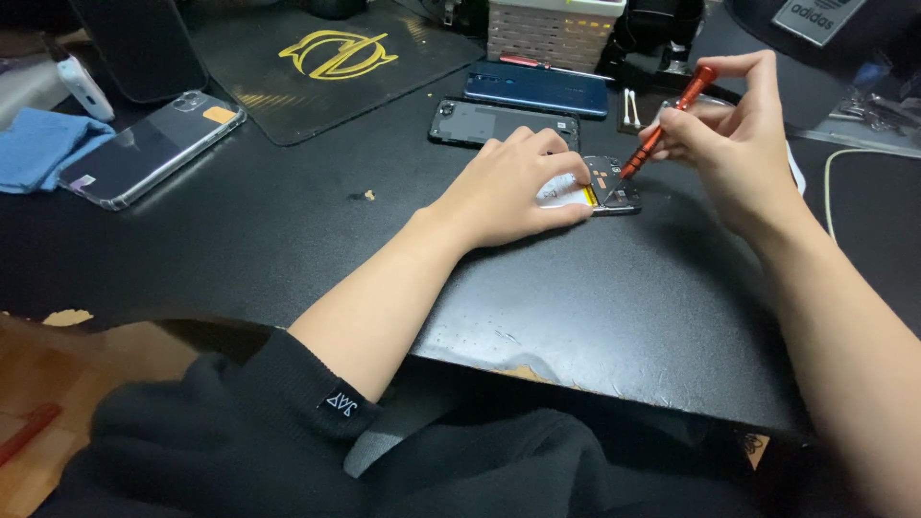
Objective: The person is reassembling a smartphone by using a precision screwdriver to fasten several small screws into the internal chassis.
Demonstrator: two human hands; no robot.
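The opened phone lies on the black table, mostly under your left hand, whose fingers curl together and press it flat. Your right hand pinches a red screwdriver, tip on the phone's upper end. Just behind lie a back cover and a blue phone; a clear-cased phone sits far left.

Black table, red-orange screwdriver at 1 o'clock, dark blue phone at 12, light blue cloth at 9, black mat with yellow emblem at 11.
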